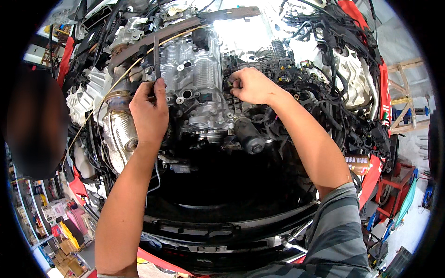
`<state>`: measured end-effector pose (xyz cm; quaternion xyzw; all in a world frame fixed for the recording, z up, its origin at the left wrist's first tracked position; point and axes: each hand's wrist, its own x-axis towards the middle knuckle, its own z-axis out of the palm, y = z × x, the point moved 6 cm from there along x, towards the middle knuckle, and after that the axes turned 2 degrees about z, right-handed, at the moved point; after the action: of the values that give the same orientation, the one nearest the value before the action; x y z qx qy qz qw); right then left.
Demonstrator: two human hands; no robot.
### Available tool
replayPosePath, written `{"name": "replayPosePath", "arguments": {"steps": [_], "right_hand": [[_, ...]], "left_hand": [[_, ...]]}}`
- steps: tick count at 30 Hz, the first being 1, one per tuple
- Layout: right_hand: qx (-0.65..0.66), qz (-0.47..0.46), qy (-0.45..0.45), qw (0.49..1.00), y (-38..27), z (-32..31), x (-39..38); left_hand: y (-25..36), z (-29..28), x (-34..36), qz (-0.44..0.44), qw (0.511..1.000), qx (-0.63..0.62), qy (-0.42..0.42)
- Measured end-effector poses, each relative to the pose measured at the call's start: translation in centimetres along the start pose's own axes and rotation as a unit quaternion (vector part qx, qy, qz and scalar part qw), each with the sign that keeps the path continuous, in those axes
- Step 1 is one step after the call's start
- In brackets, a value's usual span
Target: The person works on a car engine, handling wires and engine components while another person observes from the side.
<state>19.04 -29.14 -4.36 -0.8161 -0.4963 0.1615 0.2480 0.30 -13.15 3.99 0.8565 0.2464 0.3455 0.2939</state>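
My left hand (149, 106) is closed on the lower end of a narrow dark metal bar (156, 58), which stands up along the left side of the silver aluminium engine cover (187, 69). My right hand (255, 85) has its fingers curled at the right side of that cover, among black connectors and wiring (276, 67); what lies in its fingertips is hidden. A long flat dark bar (185, 24) crosses the engine above my hands, with a thin tan cord (113, 87) beside it. A black cylindrical housing (248, 134) sits below my right hand.
Red covers (384, 90) drape both sides of the engine bay. A dark gap lies below the engine, above the black front panel (232, 222). A spray can (359, 164) sits at the right edge. Shelves (39, 204) stand left; a wooden stand (403, 111) and red cart (391, 190) stand right.
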Motion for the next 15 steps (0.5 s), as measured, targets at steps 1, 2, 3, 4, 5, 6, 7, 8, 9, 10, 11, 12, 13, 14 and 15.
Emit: {"name": "replayPosePath", "arguments": {"steps": [1, 2, 3, 4, 5, 6, 7, 8, 9, 10, 11, 12, 13, 14, 15], "right_hand": [[0.004, 0.011, -0.019, 1.000, -0.3, 0.0, 0.1], [0.008, 0.022, -0.038, 0.999, -0.5, 0.1, 0.1], [0.008, 0.020, -0.039, 0.999, -0.8, 0.2, 0.4], [0.002, 0.012, -0.044, 0.999, -1.1, 0.4, 0.6], [-0.005, 0.003, -0.049, 0.999, -1.4, 0.6, 0.8], [-0.005, 0.002, -0.047, 0.999, -1.4, 0.9, 1.0], [-0.006, 0.000, -0.048, 0.999, -1.6, 0.8, 1.2], [-0.004, 0.005, -0.061, 0.998, -1.7, 0.7, 1.5], [-0.003, 0.010, -0.074, 0.997, -1.7, 0.6, 1.7], [-0.009, 0.010, -0.076, 0.997, -1.5, 0.8, 2.1], [-0.010, 0.009, -0.077, 0.997, -1.4, 1.0, 2.2], [-0.029, 0.016, -0.085, 0.996, -1.2, 1.1, 2.3], [-0.048, 0.023, -0.092, 0.994, -1.2, 1.2, 2.3], [-0.044, 0.027, -0.101, 0.994, -1.4, 1.1, 2.3], [-0.045, 0.026, -0.104, 0.993, -1.4, 1.2, 2.3]], "left_hand": [[0.0, -0.1, 0.0, -0.011, 1.000, -0.001, -0.006], [0.0, -0.1, 0.0, -0.022, 1.000, -0.003, -0.012], [0.1, -0.2, 0.0, -0.023, 1.000, -0.002, -0.010], [0.1, -0.3, 0.0, -0.024, 1.000, 0.007, -0.014], [0.1, -0.3, 0.0, -0.026, 0.999, 0.016, -0.017], [-0.1, -0.4, 0.0, -0.027, 0.999, 0.017, -0.016], [-0.4, -0.2, 0.0, -0.040, 0.999, 0.013, -0.027], [-0.7, -0.1, -0.1, -0.053, 0.998, 0.009, -0.038], [-0.7, -0.1, -0.1, -0.055, 0.998, 0.009, -0.036], [-0.4, -0.2, -0.1, -0.037, 0.999, 0.002, -0.023], [-0.2, -0.2, -0.1, -0.019, 1.000, -0.004, -0.009], [-0.3, -0.2, 0.0, -0.021, 1.000, -0.004, -0.008], [-0.4, -0.1, 0.0, -0.023, 1.000, -0.011, -0.009], [-0.6, 0.0, 0.0, -0.025, 0.999, -0.018, -0.010], [-0.6, -0.1, -0.1, -0.027, 0.999, -0.019, -0.009]]}}
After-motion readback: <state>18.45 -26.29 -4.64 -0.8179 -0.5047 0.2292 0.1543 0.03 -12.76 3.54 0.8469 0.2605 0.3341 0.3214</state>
